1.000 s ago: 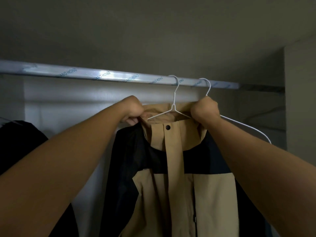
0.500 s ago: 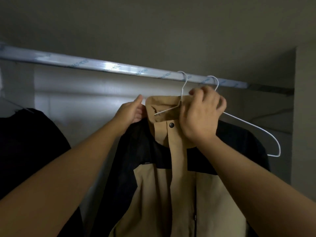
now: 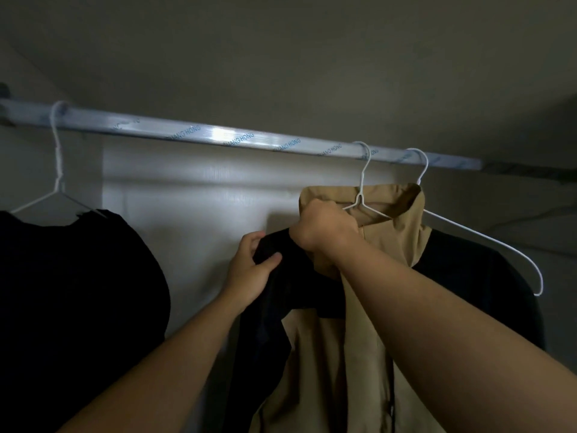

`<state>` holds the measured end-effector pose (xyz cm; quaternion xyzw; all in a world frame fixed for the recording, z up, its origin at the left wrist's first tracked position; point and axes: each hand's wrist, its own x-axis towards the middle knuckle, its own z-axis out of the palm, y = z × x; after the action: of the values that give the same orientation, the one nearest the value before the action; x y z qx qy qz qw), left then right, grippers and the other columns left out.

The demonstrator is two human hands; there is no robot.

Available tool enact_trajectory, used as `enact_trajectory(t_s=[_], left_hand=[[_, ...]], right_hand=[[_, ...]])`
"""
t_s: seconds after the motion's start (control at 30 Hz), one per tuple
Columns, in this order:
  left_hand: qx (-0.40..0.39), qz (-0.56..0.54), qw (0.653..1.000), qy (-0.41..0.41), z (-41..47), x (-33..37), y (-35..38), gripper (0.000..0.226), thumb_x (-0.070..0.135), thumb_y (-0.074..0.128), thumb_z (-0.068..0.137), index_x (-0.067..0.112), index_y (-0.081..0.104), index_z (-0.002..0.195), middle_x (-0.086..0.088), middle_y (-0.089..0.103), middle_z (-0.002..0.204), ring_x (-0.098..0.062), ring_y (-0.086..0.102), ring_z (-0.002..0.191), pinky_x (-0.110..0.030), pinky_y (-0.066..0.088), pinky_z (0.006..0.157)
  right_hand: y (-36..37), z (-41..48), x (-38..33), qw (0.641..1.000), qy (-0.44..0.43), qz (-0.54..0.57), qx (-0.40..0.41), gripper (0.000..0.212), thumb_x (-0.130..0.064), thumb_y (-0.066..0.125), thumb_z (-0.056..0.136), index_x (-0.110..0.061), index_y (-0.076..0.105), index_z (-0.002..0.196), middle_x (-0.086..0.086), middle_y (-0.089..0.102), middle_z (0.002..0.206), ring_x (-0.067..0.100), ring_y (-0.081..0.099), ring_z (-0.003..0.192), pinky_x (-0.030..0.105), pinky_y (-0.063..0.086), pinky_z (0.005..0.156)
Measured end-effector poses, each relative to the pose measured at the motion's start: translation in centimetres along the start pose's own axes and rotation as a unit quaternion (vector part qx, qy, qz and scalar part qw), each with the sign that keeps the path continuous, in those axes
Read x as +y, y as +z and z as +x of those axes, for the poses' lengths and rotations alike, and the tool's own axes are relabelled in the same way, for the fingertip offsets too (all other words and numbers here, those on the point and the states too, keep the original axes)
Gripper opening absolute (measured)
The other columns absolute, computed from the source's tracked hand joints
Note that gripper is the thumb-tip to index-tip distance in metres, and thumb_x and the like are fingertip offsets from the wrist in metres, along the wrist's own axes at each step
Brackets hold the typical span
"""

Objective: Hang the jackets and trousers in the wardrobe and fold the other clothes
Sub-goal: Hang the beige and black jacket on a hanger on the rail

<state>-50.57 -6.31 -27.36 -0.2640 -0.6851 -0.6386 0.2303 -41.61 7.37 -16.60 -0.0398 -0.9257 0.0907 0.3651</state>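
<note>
- Head view: our left hand [image 3: 249,271] pinches the jacket [image 3: 315,348] shoulder, 8 o'clock from the collar [image 3: 402,210].
- Our right hand [image 3: 324,231] fists the collar, maybe the hanger [image 3: 362,195] wire too.

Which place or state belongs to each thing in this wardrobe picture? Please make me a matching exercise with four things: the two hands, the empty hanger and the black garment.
Things
1. left hand
2. right hand
3. empty hanger
4. black garment

Places and states
a. hangs near the left end of the rail
b. grips the tan collar
c. bare, rightmost on the rail
d. holds the dark shoulder of the jacket

Pairs: 1-d, 2-b, 3-c, 4-a
</note>
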Motion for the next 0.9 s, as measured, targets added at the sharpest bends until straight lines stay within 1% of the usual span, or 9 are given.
enact_trajectory(t_s=[0.1,0.23,0.37,0.47,0.57,0.63,0.7,0.8,0.9], left_hand=[[-0.020,0.065,0.997,0.023,-0.6,-0.3,-0.7,0.060,0.016,0.078,0.087,0.026,0.049,0.139,0.004,0.061,0.135,-0.012,0.058,0.124,-0.037,0.047,0.108],[-0.009,0.102,0.993,0.056,-1.1,-0.4,-1.6,0.056,0.015,0.070,0.094,0.026,0.047,0.145,0.004,0.057,0.142,-0.009,0.054,0.129,-0.028,0.044,0.109],[0.004,0.115,0.989,0.089,-1.2,-0.3,-2.3,0.048,0.017,0.063,0.099,0.023,0.052,0.145,0.011,0.055,0.141,0.000,0.049,0.128,0.003,0.033,0.094],[0.013,0.169,0.977,0.132,-0.8,-0.2,-3.1,0.042,0.023,0.055,0.103,0.025,0.053,0.145,0.018,0.052,0.134,0.004,0.047,0.122,0.008,0.028,0.091],[0.042,0.223,0.959,0.173,0.2,0.3,-3.7,0.031,0.020,0.051,0.105,0.017,0.066,0.132,0.012,0.060,0.118,-0.003,0.054,0.107,0.005,0.030,0.085],[0.058,0.228,0.955,0.178,0.8,0.9,-4.1,0.023,0.019,0.050,0.105,0.016,0.072,0.099,0.009,0.062,0.092,-0.006,0.055,0.085,-0.002,0.035,0.074],[0.065,0.215,0.960,0.170,1.3,1.7,-4.6,0.034,0.022,0.049,0.105,0.026,0.057,0.072,0.010,0.056,0.070,-0.006,0.052,0.066,-0.016,0.037,0.062],[0.056,0.198,0.965,0.163,2.1,2.8,-5.6,0.039,0.025,0.048,0.106,0.010,0.059,0.072,-0.009,0.060,0.066,-0.022,0.058,0.065,-0.037,0.045,0.063],[0.032,0.195,0.968,0.157,2.8,3.5,-6.7,0.044,0.025,0.049,0.106,0.003,0.048,0.068,-0.009,0.049,0.061,-0.023,0.046,0.058,-0.038,0.037,0.059]], right_hand=[[-0.6,1.3,-0.5,0.997,0.012,0.035,-0.060,0.032,-0.017,0.055,0.091,-0.004,0.063,0.119,0.019,0.063,0.125,0.035,0.062,0.114,0.035,0.048,0.084],[-1.1,1.7,-0.1,0.991,0.025,0.096,-0.095,0.033,-0.009,0.048,0.096,0.002,0.059,0.126,0.022,0.061,0.125,0.038,0.059,0.116,0.036,0.046,0.085],[-2.3,1.7,0.5,0.986,0.037,0.138,-0.087,0.023,-0.005,0.039,0.100,-0.002,0.062,0.097,0.018,0.056,0.105,0.029,0.052,0.097,0.035,0.041,0.080],[-3.0,2.2,0.7,0.981,0.054,0.172,-0.064,0.023,-0.002,0.037,0.099,-0.005,0.055,0.084,0.009,0.052,0.093,0.028,0.050,0.098,0.033,0.040,0.080],[-3.3,2.6,0.8,0.976,0.065,0.209,-0.009,0.023,-0.003,0.039,0.091,-0.017,0.046,0.074,0.001,0.047,0.079,0.028,0.051,0.089,0.031,0.038,0.069],[-3.7,2.8,0.3,0.975,0.058,0.216,0.000,0.024,-0.005,0.039,0.091,-0.020,0.043,0.074,0.000,0.045,0.078,0.027,0.049,0.087,0.032,0.040,0.070],[-4.0,3.0,-0.2,0.979,0.045,0.200,0.013,0.021,-0.006,0.039,0.091,-0.019,0.045,0.075,0.001,0.048,0.078,0.029,0.053,0.088,0.037,0.046,0.077],[-4.2,3.1,-0.6,0.980,0.031,0.194,0.040,0.019,-0.006,0.041,0.086,-0.017,0.053,0.078,0.004,0.056,0.080,0.029,0.058,0.084,0.037,0.049,0.075],[-3.8,3.3,-0.6,0.985,0.012,0.172,0.012,0.023,-0.002,0.041,0.086,-0.012,0.048,0.067,0.008,0.053,0.071,0.027,0.053,0.070,0.031,0.039,0.056]])
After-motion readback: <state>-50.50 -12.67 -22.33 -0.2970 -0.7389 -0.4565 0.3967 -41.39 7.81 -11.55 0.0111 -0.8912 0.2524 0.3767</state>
